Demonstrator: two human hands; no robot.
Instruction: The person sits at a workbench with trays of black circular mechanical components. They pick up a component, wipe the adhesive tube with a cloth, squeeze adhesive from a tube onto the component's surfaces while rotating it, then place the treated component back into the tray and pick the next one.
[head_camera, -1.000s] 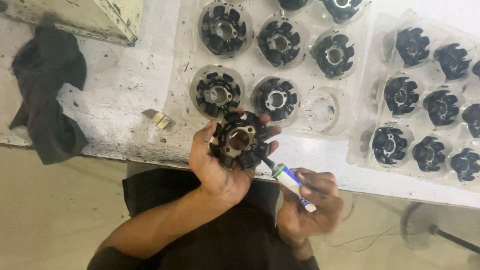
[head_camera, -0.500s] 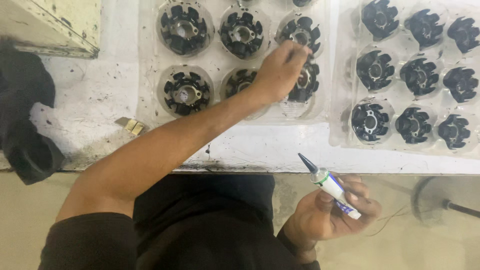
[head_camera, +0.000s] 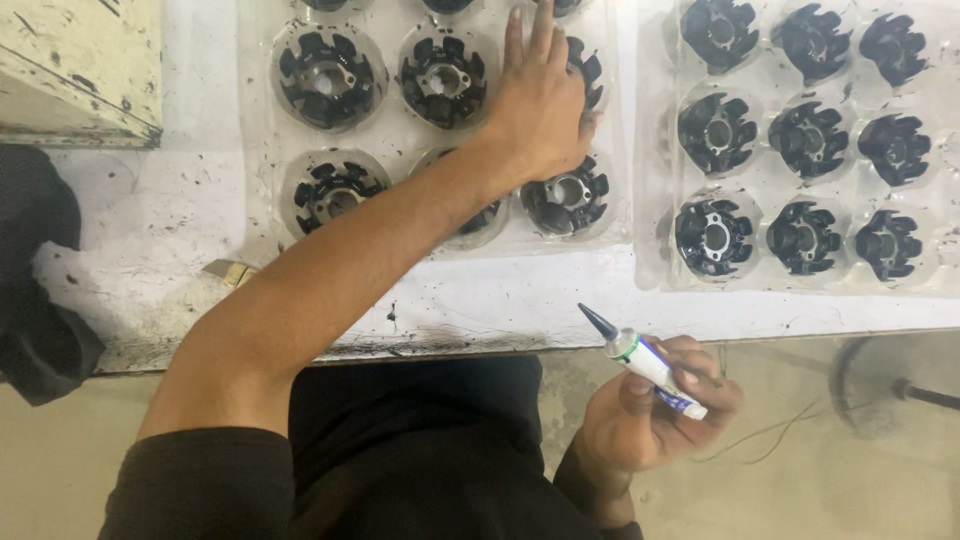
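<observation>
We note the left hand (head_camera: 541, 100) lying flat, fingers spread, over black toothed rotors (head_camera: 566, 195) in the clear moulded tray (head_camera: 262, 120), top centre. The right hand (head_camera: 650, 415), lower right, grips a small adhesive tube (head_camera: 645, 360). A dark cloth (head_camera: 35, 300) lies left.

We see black stator cores (head_camera: 716, 236) in clear plastic trays (head_camera: 650, 270) on the white, black-smudged table (head_camera: 500, 300). Our right hand's (head_camera: 655, 415) tube (head_camera: 655, 368) is white with a black nozzle, green collar and blue print. A black cloth (head_camera: 35, 290) lies at the table's left edge.

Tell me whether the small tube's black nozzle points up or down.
Up and leftward: the small tube lies slanted in the right hand, black tip toward the white table.
</observation>
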